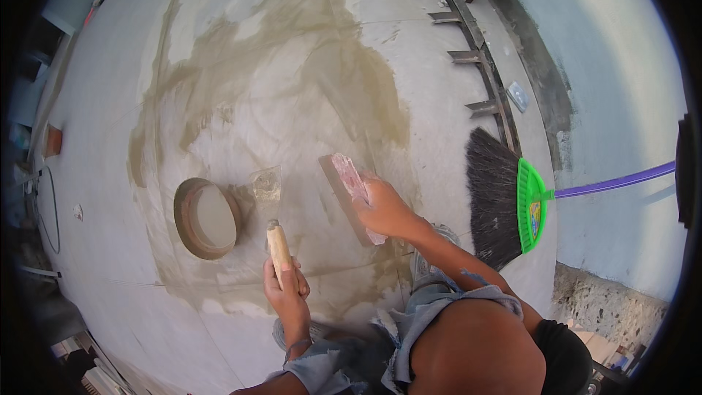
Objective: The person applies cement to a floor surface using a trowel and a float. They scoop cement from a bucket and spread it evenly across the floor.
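Observation:
My left hand (287,284) is closed around the pale wooden handle of a putty knife (279,245), whose smeared, translucent-looking blade (266,186) points away from me. My right hand (382,208) grips a float with a pink, grout-smeared handle (344,175) and a flat grey blade (333,186) lying on or just over the floor. Left of the knife sits a round container (184,219) holding some pale grey mixture. Wet, greenish-grey smears (365,95) cover much of the tiled floor (110,263) around both tools.
A broom with black bristles (490,197), a green head and a purple pole lies to my right against a blue-grey wall (614,73). A metal rail with brackets (482,73) runs beside it. My bare knee (475,351) is below. An orange block (53,140) and a hose (51,205) lie far left.

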`<action>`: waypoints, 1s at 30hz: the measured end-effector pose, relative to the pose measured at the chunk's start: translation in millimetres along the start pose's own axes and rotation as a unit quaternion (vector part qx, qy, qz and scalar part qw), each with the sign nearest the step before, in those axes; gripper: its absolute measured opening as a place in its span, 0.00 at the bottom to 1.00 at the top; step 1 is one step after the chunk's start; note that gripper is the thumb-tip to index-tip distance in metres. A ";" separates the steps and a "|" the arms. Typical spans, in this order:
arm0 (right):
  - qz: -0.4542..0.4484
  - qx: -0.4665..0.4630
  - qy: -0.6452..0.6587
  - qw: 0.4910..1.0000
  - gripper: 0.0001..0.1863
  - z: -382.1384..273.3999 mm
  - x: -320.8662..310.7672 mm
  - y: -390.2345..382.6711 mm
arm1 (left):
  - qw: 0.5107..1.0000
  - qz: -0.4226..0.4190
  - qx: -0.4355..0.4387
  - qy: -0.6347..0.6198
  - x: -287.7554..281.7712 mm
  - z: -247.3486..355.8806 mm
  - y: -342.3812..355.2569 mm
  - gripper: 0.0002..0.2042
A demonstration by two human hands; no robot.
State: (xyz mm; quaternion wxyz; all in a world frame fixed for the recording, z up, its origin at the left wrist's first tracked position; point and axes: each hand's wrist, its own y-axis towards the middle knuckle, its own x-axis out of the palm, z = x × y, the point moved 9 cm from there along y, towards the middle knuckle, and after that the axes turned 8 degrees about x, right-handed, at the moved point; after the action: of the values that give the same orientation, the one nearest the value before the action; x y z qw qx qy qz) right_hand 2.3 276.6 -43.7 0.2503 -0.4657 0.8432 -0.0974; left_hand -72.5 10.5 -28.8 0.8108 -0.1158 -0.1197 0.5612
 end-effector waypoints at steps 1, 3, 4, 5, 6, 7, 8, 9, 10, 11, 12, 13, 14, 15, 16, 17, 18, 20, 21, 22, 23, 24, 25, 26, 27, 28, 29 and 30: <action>0.001 0.008 -0.001 1.000 0.20 4.9 -4.0 1.7 | 1.000 -0.004 0.001 0.004 0.1 -0.7 0.1 0.11; 0.002 0.022 0.005 1.000 0.20 9.9 -12.6 1.6 | 1.000 -0.011 0.003 0.010 0.7 -2.1 -0.3 0.11; 0.000 0.028 0.013 1.000 0.20 9.6 -16.9 -0.2 | 1.000 -0.012 -0.003 0.013 1.5 -2.7 -0.9 0.11; -0.001 0.034 0.021 0.999 0.20 10.7 -20.6 -1.8 | 1.000 -0.014 -0.009 0.015 2.8 -2.3 -1.5 0.12; -0.007 0.035 0.028 0.999 0.20 13.5 -22.5 -3.3 | 1.000 -0.015 -0.015 0.017 4.0 -2.8 -1.9 0.12; -0.012 0.036 0.035 0.999 0.20 17.8 -24.1 -5.0 | 0.999 -0.021 -0.016 0.021 5.5 -3.9 -1.9 0.13; -0.018 0.037 0.042 0.998 0.20 21.8 -24.9 -6.7 | 0.999 -0.028 -0.017 0.024 6.7 -5.4 -1.6 0.13; -0.011 0.028 0.031 0.999 0.19 23.8 -26.7 -9.2 | 0.999 -0.035 -0.018 0.026 8.1 -6.8 -1.3 0.13; -0.005 0.018 0.022 1.000 0.19 26.7 -26.5 -12.6 | 0.998 -0.042 -0.026 0.032 8.5 -7.9 -1.2 0.14; 0.001 0.008 0.013 1.000 0.19 28.8 -26.0 -15.8 | 0.997 -0.049 -0.035 0.037 9.0 -8.6 -1.0 0.15; 0.007 0.003 0.010 1.000 0.18 31.2 -25.6 -18.7 | 0.997 -0.058 -0.044 0.041 10.3 -10.2 -1.4 0.17; 0.012 -0.003 0.009 1.000 0.18 32.7 -24.4 -21.0 | 0.996 -0.060 -0.042 0.045 10.5 -11.5 -1.4 0.16; 0.018 -0.008 0.009 1.000 0.18 32.5 -24.2 -22.6 | 0.996 -0.062 -0.041 0.050 11.0 -14.3 -1.2 0.16; 0.013 0.014 0.029 0.999 0.18 35.4 -23.6 -23.6 | 0.996 -0.065 -0.039 0.054 11.3 -16.5 -1.2 0.16; 0.010 0.037 0.049 0.998 0.17 35.1 -24.4 -25.6 | 0.995 -0.069 -0.042 0.056 12.0 -18.0 -0.7 0.17; 0.008 0.060 0.069 0.996 0.17 36.8 -24.7 -26.9 | 0.995 -0.073 -0.044 0.058 12.4 -19.1 -0.2 0.17; 0.010 0.057 0.067 0.996 0.17 37.1 -25.1 -26.6 | 0.994 -0.078 -0.046 0.060 12.8 -19.9 0.1 0.17; 0.013 0.051 0.064 0.997 0.17 40.0 -26.1 -24.6 | 0.994 -0.084 -0.048 0.059 14.4 -22.4 -0.2 0.17; 0.017 0.050 0.063 0.997 0.17 38.5 -26.8 -24.9 | 0.993 -0.087 -0.048 0.059 14.8 -23.0 -0.4 0.17; 0.020 0.049 0.060 0.997 0.17 34.3 -27.8 -25.4 | 0.993 -0.085 -0.051 0.057 14.6 -23.7 -0.3 0.17; 0.023 0.048 0.059 0.997 0.17 32.1 -28.4 -25.5 | 0.994 -0.084 -0.054 0.055 14.0 -24.1 -0.2 0.17; 0.024 0.049 0.060 0.997 0.16 33.6 -28.2 -24.7 | 0.994 -0.082 -0.057 0.054 13.4 -24.4 -0.1 0.16; 0.027 0.051 0.060 0.997 0.16 35.9 -28.9 -24.1 | 0.993 -0.083 -0.059 0.058 14.1 -24.5 0.3 0.16; 0.030 0.053 0.059 0.996 0.16 37.5 -29.7 -23.8 | 0.993 -0.084 -0.061 0.063 14.9 -24.2 0.8 0.16; 0.029 0.058 0.057 0.996 0.16 37.7 -30.7 -23.9 | 0.992 -0.085 -0.063 0.067 15.4 -24.4 1.1 0.16; 0.026 0.062 0.056 0.996 0.16 36.8 -31.2 -24.2 | 0.992 -0.086 -0.058 0.070 15.3 -24.6 1.1 0.16; 0.024 0.066 0.054 0.996 0.16 35.9 -31.7 -24.5 | 0.992 -0.088 -0.054 0.073 15.2 -25.4 1.2 0.15; 0.023 0.070 0.055 0.996 0.16 34.4 -32.6 -24.8 | 0.992 -0.090 -0.050 0.076 15.4 -26.1 1.3 0.15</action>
State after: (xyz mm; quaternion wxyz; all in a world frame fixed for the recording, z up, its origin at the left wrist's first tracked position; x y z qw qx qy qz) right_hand 52.6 292.6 -52.5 0.2377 -0.4214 0.8574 -0.1753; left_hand -60.0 24.0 -52.9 0.8579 -0.1868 -0.0956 0.4689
